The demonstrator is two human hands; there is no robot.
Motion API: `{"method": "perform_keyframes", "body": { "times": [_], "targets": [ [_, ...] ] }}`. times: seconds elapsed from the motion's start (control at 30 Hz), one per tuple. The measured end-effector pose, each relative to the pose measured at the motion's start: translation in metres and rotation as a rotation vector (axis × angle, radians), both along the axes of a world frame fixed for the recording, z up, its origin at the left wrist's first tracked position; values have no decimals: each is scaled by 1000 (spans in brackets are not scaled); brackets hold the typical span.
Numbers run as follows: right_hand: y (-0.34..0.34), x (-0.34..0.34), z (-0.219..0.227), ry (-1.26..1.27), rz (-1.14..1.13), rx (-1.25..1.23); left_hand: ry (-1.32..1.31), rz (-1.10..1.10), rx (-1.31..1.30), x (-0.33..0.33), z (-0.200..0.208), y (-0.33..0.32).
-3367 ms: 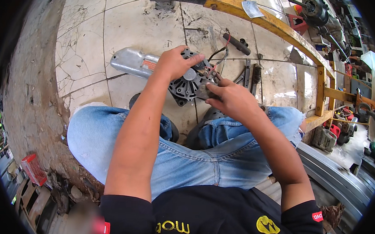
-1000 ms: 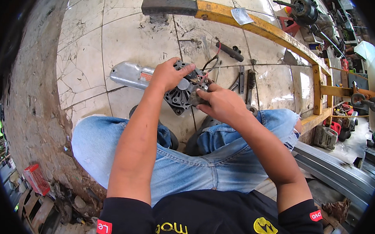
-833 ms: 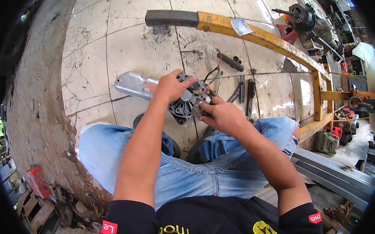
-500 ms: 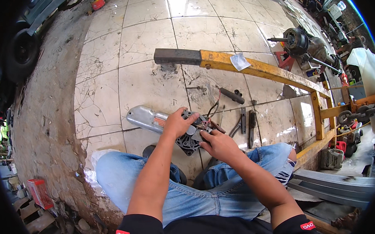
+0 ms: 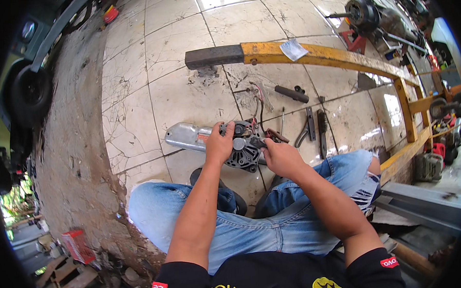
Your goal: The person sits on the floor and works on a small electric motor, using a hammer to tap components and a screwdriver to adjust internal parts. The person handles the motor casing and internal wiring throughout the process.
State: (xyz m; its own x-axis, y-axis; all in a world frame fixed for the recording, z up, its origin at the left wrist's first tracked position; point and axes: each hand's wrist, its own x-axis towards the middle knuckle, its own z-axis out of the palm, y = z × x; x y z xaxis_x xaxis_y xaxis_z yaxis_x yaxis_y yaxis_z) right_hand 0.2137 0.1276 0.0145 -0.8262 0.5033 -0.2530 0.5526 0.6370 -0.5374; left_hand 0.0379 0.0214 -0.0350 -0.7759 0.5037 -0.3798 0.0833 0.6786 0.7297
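Between my legs sits a grey slotted metal housing (image 5: 243, 156) that looks like an alternator, its vents facing up. My left hand (image 5: 221, 146) is closed around its upper left edge. My right hand (image 5: 283, 158) pinches a small dark piece (image 5: 258, 143) against the housing's right side; its exact kind cannot be made out. A long silver metal casing (image 5: 185, 135) with an orange label lies on the floor, its right end behind my left hand and the housing. Red and black wires (image 5: 260, 102) run up from the housing's top right.
To the right lie a thin screwdriver (image 5: 283, 119), a dark cylindrical tool (image 5: 291, 94), a dark hinged tool (image 5: 310, 124) and a wire brush (image 5: 322, 135). A yellow steel frame (image 5: 329, 58) with a paper (image 5: 294, 49) on it spans beyond them. An axle assembly (image 5: 364, 14) stands far right.
My right hand has shifted up along the housing; a dark piece shows at its fingertips, where a flat grey one showed before. The left hand keeps its hold. The view has turned slightly.
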Motion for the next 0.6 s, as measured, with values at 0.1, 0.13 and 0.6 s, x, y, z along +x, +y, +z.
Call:
{"method": "perform_keyframes", "body": {
  "times": [0.1, 0.13, 0.6],
  "targets": [
    [5, 3, -6, -15, -6, -49, 44, 14, -11, 2, -3, -3],
    [10, 3, -7, 65, -68, -53, 64, 24, -15, 3, -3, -4],
    [14, -1, -64, 96, -250, -254, -184, 149, 142, -6, -44, -13]
  ]
}}
